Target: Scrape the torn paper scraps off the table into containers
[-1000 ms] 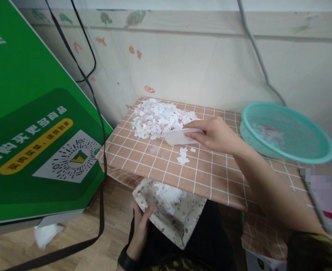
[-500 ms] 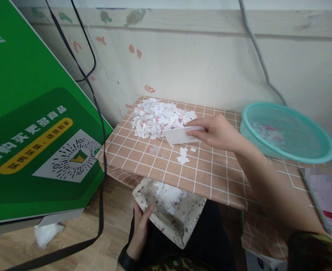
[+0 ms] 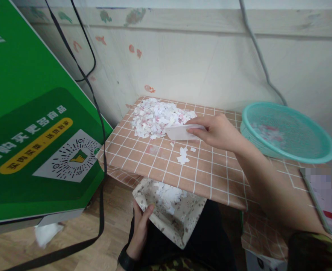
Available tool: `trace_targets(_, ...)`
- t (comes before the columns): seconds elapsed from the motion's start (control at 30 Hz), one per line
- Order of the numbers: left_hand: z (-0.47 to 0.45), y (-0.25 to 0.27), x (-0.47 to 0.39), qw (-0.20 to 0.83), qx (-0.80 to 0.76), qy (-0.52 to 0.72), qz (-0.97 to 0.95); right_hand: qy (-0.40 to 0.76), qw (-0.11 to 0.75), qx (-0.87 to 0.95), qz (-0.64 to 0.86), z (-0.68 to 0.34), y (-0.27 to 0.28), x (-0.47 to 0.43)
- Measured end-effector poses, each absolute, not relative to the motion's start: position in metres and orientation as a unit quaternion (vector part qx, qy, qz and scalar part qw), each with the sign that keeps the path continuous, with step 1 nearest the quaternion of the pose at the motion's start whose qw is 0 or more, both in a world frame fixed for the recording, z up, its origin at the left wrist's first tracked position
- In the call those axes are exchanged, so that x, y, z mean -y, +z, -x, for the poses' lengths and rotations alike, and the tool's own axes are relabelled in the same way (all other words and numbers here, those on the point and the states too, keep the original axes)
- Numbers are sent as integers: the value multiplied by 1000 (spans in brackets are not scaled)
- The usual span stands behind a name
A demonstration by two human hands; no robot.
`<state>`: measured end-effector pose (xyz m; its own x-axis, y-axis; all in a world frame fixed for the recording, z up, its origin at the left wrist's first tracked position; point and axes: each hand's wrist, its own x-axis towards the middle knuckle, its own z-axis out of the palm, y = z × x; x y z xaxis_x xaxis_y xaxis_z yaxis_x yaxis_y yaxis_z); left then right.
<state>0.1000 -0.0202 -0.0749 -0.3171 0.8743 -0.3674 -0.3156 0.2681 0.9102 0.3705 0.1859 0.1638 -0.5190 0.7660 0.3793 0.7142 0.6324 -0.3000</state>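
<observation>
Between the thumb and fingers of my right hand point(image 3: 218, 131) is a flat white scraper card point(image 3: 180, 133). Its far end meets the near right side of a heap of torn paper scraps point(image 3: 154, 118), mostly white with some pink. A small cluster of loose scraps point(image 3: 183, 155) lies on the checked tabletop point(image 3: 208, 169) just below the card. My left hand point(image 3: 142, 222) grips the left rim of a speckled cream tray point(image 3: 180, 235), thumb on top. The tray is tilted under the table's front edge, with white scraps point(image 3: 168, 194) inside.
At the right of the table stands a turquoise mesh basket point(image 3: 288, 131) with some scraps in it. A green sign board point(image 3: 27, 75) leans at the left, with a black strap point(image 3: 102, 180) hanging before it. Behind the table is a stained white wall point(image 3: 188, 67).
The card in my right hand has shifted slightly away from me, toward the heap, and a small scrap now shows below it. My left hand and the tray have stayed put.
</observation>
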Motion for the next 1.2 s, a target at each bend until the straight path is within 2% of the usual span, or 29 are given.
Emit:
trace_targets(0.3, -100, -75, 20, 526, -591, 563, -241, 119, 215, 884, 396, -374, 171, -184)
trace_targets(0.53, -98, -77, 22, 530, -583, 562, -253, 98, 239, 880, 398, -370, 163, -187)
trace_targets(0.77, -99, -80, 21, 528, -581, 569, -245, 125, 217, 890, 382, -374, 169, -184)
trace_targets(0.93, -99, -81, 20, 527, -586, 562, -249, 131, 254, 880, 379, -370, 165, -185)
trace_targets(1.2, -99, -83, 20, 529, -588, 567, -231, 277, 227, 853, 381, -381, 160, -197)
